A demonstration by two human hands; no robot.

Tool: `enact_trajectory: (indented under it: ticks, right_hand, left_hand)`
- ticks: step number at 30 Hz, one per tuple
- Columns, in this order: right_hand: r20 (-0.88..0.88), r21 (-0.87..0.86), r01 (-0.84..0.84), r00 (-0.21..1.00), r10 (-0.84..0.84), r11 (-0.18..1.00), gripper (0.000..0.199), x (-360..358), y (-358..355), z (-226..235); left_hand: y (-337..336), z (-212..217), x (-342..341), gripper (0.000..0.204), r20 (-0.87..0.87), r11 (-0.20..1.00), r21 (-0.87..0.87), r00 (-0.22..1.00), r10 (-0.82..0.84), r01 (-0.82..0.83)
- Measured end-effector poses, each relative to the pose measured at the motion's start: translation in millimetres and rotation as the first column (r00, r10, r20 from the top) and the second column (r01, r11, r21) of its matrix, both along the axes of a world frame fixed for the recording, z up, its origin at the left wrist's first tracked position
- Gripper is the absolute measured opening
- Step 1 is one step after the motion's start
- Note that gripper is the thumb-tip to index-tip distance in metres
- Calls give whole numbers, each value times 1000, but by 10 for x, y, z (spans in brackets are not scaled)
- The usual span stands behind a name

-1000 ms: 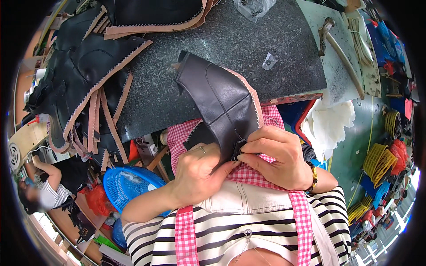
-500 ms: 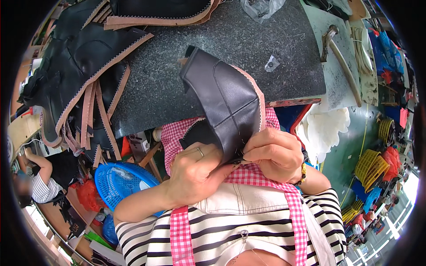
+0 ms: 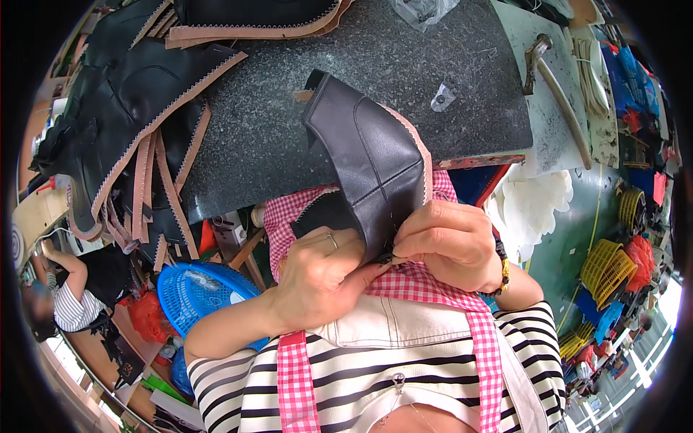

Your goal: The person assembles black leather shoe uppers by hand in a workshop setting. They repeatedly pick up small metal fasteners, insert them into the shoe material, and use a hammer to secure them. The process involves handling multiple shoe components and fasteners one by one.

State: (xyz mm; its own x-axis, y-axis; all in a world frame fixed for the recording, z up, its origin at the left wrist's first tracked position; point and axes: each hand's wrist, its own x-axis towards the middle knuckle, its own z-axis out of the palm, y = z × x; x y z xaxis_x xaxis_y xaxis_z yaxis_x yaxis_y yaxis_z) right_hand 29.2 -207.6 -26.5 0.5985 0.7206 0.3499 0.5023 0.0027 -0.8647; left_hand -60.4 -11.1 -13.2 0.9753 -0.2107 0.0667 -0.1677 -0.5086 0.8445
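Note:
A black leather boot upper [image 3: 375, 162], with a tan zigzag-stitched edge along its right side, stands tilted over the near edge of the worktable. My left hand [image 3: 321, 270] is closed round its lower left end, thumb stretched toward the bottom tip. On the other side my right hand [image 3: 451, 249] pinches the same lower end near a seam, fingers bent together. Both hands meet at that tip, so the exact spot under the fingertips is partly hidden. A ring is on the left hand and a beaded bracelet [image 3: 502, 267] on the right wrist.
More black leather uppers [image 3: 137, 101] with tan edges are piled on the left of the dark worktable [image 3: 253, 144]. A hammer [image 3: 559, 101] lies at the right, a small plastic piece [image 3: 442, 97] nearer. A blue basket [image 3: 198, 292] stands below left; another person [image 3: 72, 296] sits far left.
The boot upper has shifted slightly to the right. My right hand has turned a little at the wrist, showing more of the bracelet; both hands keep their hold.

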Motion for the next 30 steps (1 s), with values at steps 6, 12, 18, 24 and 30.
enact_trajectory:
  ticks: [6,12,18,24,30]
  right_hand:
    - [150,47,-102,984,93,994,24,134,62,19]
    - [209,38,-142,969,131,989,24,147,43,42]
    - [240,-124,149,964,-116,981,43,167,43,176]
    - [646,349,250,634,-425,903,27,439,120,800]
    - [81,-434,80,995,-50,897,14,669,248,494]
  left_hand:
    - [34,4,32,19,-52,998,-66,999,4,-8]
    - [26,80,56,26,-98,997,31,993,-68,71]
    - [19,183,110,28,18,969,216,992,-125,118]
    - [-14,705,475,26,334,270,933,858,-390,-240]
    - [-135,-162,702,26,319,66,936,757,-570,-345]
